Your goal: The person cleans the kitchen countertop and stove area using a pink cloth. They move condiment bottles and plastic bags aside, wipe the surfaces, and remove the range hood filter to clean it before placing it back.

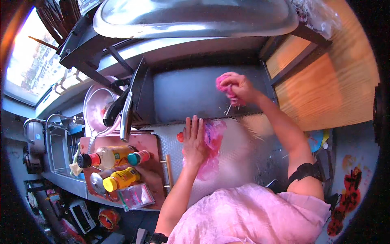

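My right hand grips a bunched pink cloth above the dark surface of a low shelf. Thin white streaks hang below the cloth; whether they are drips or threads I cannot tell. My left hand lies flat with its fingers stretched forward, on a crumpled pink plastic bag. Beside its fingers a small red thing pokes out, mostly hidden by the hand. The bag rests on a textured metallic surface in front of the shelf.
To the left, a reddish cutting board carries an oil bottle, a yellow bottle, a green-capped jar and a zip bag. Knives stand beside a pan. Overhead juts a metal tray.
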The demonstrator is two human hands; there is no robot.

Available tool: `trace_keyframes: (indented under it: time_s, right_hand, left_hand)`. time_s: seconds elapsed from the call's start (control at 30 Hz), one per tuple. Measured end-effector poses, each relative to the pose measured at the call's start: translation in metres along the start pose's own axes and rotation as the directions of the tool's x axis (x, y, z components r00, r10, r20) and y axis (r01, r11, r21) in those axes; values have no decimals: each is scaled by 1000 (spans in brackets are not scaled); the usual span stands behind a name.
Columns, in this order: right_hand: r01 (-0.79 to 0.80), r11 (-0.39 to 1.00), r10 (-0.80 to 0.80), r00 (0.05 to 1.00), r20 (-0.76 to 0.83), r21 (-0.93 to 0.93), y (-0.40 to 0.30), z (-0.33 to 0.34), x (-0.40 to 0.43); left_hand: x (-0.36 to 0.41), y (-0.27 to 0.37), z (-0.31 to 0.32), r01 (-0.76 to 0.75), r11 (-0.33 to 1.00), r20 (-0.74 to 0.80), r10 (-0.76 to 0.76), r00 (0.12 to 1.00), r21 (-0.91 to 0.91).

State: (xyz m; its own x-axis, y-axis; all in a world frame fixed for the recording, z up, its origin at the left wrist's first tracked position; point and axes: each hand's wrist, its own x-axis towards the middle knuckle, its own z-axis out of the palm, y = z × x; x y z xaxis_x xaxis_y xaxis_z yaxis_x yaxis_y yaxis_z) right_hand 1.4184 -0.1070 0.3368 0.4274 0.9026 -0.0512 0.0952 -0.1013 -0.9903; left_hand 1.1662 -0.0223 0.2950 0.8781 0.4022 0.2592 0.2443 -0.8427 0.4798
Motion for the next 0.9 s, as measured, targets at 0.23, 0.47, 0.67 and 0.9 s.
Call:
trace_keyframes:
  time_s: [0.23,0.47,0.67,0.9]
  right_hand:
    - [-202,778,74,970,-233,-595,12,-55,-50]
    - [-439,198,225,890,-395,-876,30,-29,-77]
    - [-103,571,53,995,-89,-814,22,14,-50]
    - [285,610,-14,937,349,-739,-4,25,-15]
  left_hand:
    - [-1,1,2,15,999,-37,-17,999,-50]
    - [-1,0,4,16,1000,-41,-16,999,-13]
    - [-2,2,5,15,1000,-59,-17,998,-27]
    - [-2,-1,6,19,1000,-38,-20,999,-22]
